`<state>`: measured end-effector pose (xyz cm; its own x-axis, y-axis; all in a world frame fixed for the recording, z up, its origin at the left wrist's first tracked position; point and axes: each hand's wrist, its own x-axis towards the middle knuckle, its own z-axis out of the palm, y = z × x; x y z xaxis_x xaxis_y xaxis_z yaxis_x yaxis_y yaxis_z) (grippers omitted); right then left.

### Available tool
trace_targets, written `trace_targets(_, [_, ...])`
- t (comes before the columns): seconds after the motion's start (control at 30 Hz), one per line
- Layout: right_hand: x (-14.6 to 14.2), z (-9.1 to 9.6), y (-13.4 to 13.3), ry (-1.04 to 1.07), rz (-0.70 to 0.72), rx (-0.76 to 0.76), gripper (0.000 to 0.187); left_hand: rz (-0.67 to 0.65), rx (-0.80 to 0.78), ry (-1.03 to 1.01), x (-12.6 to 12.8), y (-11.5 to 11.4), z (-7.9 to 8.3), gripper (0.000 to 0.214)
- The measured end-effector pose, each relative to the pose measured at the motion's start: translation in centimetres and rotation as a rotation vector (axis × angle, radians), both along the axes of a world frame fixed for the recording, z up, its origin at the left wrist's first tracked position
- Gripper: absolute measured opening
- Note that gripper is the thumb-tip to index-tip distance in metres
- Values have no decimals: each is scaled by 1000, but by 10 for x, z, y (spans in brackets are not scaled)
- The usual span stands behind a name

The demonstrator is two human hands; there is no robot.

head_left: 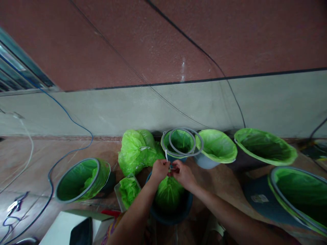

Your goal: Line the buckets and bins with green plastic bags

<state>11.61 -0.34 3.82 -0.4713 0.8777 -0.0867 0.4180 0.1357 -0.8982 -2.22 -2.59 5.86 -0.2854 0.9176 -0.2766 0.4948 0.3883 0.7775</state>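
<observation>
A green plastic bag (pixel 170 195) sits in a dark bucket (pixel 187 209) in front of me, its top drawn together into a narrow neck. My left hand (pixel 160 170) pinches the neck from one side, fingers closed. Opposite it, my right hand (pixel 182 174) is also closed at the neck, fingertips nearly meeting the left ones. A white tie (pixel 166 155) sticks up beside the left fingers; where it runs between the fingertips is hidden.
Tied green bags (pixel 135 149) lean at the wall. Lined bins stand around: one at left (pixel 95 177), a white one (pixel 217 146), a large one at right (pixel 263 200). Grey rings (pixel 199 139) rest on another. A phone (pixel 81 231) lies on a white box; a blue cable (pixel 52 170) crosses the floor.
</observation>
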Motion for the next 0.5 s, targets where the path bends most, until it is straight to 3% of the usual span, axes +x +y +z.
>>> trace_targets(0.17, [-6, 0, -11, -37, -19, 62, 21, 39, -54, -17, -1, -1, -9, 29])
trace_targets(0.37, [-5, -1, -12, -162, 103, 334, 14, 104, -140, -232, -1, -1, -19, 26])
trace_targets(0.5, [-5, -2, -11, -159, 89, 272, 17, 45, -110, -101, -6, 1, -13, 27])
